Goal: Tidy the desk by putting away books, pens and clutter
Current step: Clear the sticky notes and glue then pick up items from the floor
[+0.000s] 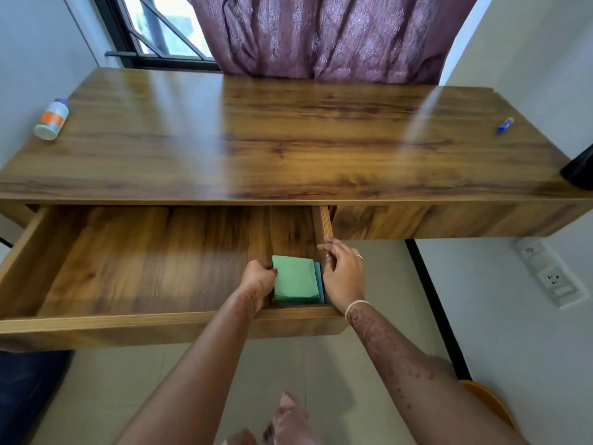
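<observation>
- Fingers (269,268) of the left hand (258,277) are curled and pinching the left edge of the green book (295,279) — a side grip, which I judge is meant to steer the cover square rather than lift it.
- Right hand (343,274): fingers (330,248) loosely spread and fairly straight, standing at the right edge of the stack beside the drawer's right wall. They close on nothing. Whether the thumb touches the book below, I cannot tell.
- Task item located: the green book lies flat on a blue book (318,277), of which only a strip shows along the right side. Both sit inside the open drawer (160,319), in its front right corner, close to the front wall.
- Reason for placement, in my judgement: tucked into the corner, the stack is braced by two walls and should not slide when the drawer is pushed in. One hand on each side keeps the edges aligned.
- Outstanding on the bench (288,139): a white bottle (51,118) with an orange label, lying on its side at the far left, and a blue pen (504,125) at the far right — well apart from each other and from the drawer.
- Assessment: books stowed or nearly so; bottle and pen not yet put away; drawer not yet shut.
</observation>
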